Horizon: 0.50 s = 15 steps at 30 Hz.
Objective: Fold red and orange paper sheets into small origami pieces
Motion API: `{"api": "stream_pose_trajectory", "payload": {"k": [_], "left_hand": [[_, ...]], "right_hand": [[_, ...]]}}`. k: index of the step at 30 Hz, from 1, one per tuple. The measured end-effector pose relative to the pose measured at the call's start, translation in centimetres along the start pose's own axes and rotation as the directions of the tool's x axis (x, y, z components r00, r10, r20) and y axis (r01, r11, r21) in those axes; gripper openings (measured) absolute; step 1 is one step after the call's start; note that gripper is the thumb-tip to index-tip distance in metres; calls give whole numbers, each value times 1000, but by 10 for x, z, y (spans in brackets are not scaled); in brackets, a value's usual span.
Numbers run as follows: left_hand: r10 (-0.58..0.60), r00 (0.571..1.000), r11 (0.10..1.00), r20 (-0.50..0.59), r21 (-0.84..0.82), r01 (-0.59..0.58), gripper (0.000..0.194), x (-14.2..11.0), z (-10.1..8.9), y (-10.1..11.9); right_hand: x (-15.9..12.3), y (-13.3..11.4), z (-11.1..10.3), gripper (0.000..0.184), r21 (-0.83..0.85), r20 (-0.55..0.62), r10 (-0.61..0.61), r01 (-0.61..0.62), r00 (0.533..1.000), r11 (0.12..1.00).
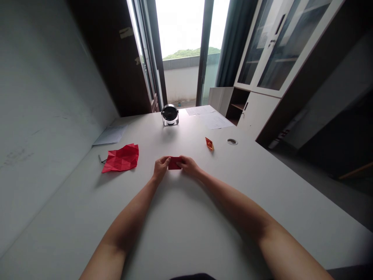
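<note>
Between my two hands is a small red rectangle (174, 163), which looks like folded paper, held just over the white table (180, 225). My left hand (160, 168) pinches its left end, thumb on top. At the right end, my right hand (189, 165) grips it with the thumb across its face. To the left lies a larger creased sheet of red paper (121, 158), covered in fold lines. Off to the right stands a small red and gold folded piece (209, 144).
A round black device on a silver stand (170, 114) is at the table's far side. White papers (214, 118) lie at the back right, more sheets (110, 135) by the left wall. A round cable hole (232, 141) is near the right edge. A cabinet (259, 111) stands beyond.
</note>
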State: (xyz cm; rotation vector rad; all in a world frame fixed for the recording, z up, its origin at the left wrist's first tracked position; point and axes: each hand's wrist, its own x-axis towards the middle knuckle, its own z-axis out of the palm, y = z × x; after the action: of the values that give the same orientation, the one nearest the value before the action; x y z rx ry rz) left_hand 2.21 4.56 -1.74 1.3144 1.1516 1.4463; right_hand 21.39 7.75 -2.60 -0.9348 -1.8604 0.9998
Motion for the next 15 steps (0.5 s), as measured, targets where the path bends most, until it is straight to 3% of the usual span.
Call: {"api": "stream_pose_trajectory", "payload": {"k": [4,8,15], "left_hand": [[0,998,998,-65,-61,-4,38,1,0,0],[-18,995,993,-98,-114,7,40,1,2,-1],[3,995,995,-95,-99,-12,39,1,2,-2]], "right_hand": [[-1,-5,-1,27,106,1,-7,7,1000,994],[-3,-8,-2,33,110,44,-37,32,998,993],[-1,-2,0,25,103,59,-2,-4,998,995]]}}
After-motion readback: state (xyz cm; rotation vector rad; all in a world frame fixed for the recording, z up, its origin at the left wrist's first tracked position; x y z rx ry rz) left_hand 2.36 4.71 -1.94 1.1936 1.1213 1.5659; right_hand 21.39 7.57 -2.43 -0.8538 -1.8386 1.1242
